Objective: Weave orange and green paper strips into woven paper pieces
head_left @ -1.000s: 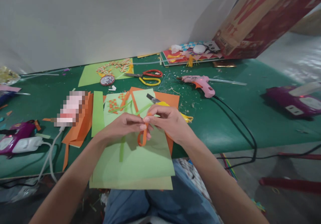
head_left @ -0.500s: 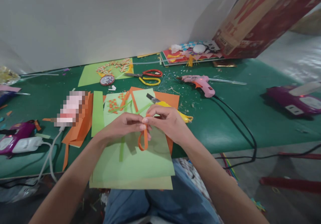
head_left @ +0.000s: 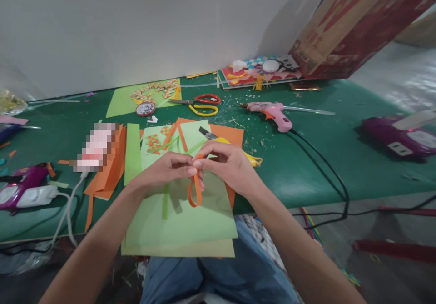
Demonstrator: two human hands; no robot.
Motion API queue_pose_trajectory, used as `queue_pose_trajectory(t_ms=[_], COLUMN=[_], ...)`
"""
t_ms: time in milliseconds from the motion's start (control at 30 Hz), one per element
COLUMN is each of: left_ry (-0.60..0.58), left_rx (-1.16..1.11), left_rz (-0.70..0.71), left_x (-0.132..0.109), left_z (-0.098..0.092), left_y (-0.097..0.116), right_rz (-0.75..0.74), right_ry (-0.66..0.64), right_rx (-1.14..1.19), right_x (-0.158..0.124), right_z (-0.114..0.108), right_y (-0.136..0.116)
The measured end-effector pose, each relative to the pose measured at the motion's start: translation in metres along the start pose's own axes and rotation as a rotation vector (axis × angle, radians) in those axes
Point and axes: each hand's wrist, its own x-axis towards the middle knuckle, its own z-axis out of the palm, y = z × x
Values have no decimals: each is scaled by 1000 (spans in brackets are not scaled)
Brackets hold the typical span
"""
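An orange paper strip (head_left: 195, 195) is bent into a loop that hangs below my fingertips. My left hand (head_left: 173, 167) pinches the strip from the left, just above the loop. From the right, my right hand (head_left: 225, 163) grips its upper part between thumb and forefinger, and the two hands touch or nearly touch. Under them lie light green paper sheets (head_left: 180, 231). A narrow green strip (head_left: 165, 204) rests on the sheets left of the loop. Small orange and green woven pieces (head_left: 153, 140) lie beyond my left hand. A yellow-handled cutter (head_left: 208, 133) is partly hidden behind my right hand.
Scissors (head_left: 204, 99) and a round dish (head_left: 146, 108) lie farther back on the green table (head_left: 306, 158). To the right are a pink glue gun (head_left: 272, 113) with a black cord and a purple power strip (head_left: 402, 136). A red box (head_left: 354, 36) stands behind.
Both hands stay in nearly the same place. The fingertips have shifted slightly on the orange strip, and more of it shows between them.
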Motion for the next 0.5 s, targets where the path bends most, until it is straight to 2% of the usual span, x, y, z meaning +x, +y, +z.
queue_pose_trajectory(t_ms=[200,500], left_ry=[-18,-53], left_rx=[91,-11], left_rz=[37,18], left_x=[1,0], left_z=[-1,0], left_y=[-1,2], right_rz=[-35,-42], right_ry=[-2,-14], right_rx=[-2,-4], right_x=[0,1], right_z=[0,-1], right_y=[1,3])
